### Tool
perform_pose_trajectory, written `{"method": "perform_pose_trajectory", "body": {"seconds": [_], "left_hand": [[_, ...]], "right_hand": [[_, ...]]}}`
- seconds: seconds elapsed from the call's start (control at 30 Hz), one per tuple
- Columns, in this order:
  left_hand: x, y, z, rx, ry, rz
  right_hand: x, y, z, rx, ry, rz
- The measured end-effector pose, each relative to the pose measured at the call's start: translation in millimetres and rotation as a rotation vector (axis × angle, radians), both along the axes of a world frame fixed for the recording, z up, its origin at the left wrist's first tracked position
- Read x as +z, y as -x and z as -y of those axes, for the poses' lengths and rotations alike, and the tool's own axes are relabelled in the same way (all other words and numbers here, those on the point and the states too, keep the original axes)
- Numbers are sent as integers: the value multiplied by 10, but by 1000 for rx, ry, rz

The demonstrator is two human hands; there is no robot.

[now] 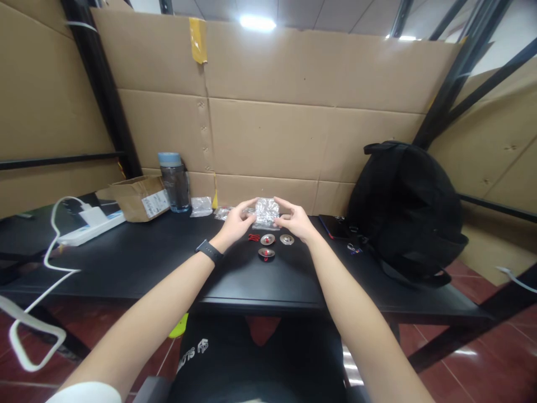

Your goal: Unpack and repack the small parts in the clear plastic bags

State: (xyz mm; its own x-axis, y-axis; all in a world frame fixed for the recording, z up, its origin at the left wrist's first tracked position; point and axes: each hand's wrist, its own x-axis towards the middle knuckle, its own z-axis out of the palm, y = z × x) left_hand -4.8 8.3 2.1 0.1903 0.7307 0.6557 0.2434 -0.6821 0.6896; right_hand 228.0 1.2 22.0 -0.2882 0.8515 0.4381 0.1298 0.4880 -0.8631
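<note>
Between my two hands stands a small clear plastic bag (pixel 267 211), crinkled and shiny. My left hand (pixel 237 223) pinches its left edge with thumb and fingers. The right edge is gripped by my right hand (pixel 296 220). Just in front of the bag, small round metal discs lie on the black table: one (pixel 267 239) with red in its centre, another disc (pixel 287 239) to its right, and a third disc (pixel 266 253) nearer me with a red loop. A coiled red cord (pixel 254 238) lies left of them.
More clear bags (pixel 202 206) lie at the table's back left, near a water bottle (pixel 175 182), a cardboard box (pixel 140 198) and a white power strip (pixel 92 228). On the right are a phone (pixel 333 226), keys (pixel 353 248) and a black backpack (pixel 405 212). Cardboard (pixel 268 134) walls the back.
</note>
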Motion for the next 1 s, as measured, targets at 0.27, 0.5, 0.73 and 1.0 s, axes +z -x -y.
{"method": "perform_pose_trajectory", "body": {"seconds": [0.27, 0.5, 0.73, 1.0], "left_hand": [[131, -58, 260, 114, -518, -507], [111, -78, 215, 169, -711, -743], [100, -40, 171, 215, -765, -698], [94, -61, 193, 145, -761, -725]], "right_hand": [[-1, 43, 43, 12, 19, 8], [16, 65, 40, 38, 23, -59], [0, 77, 20, 75, 3, -64], [-2, 106, -6, 101, 89, -33]]}}
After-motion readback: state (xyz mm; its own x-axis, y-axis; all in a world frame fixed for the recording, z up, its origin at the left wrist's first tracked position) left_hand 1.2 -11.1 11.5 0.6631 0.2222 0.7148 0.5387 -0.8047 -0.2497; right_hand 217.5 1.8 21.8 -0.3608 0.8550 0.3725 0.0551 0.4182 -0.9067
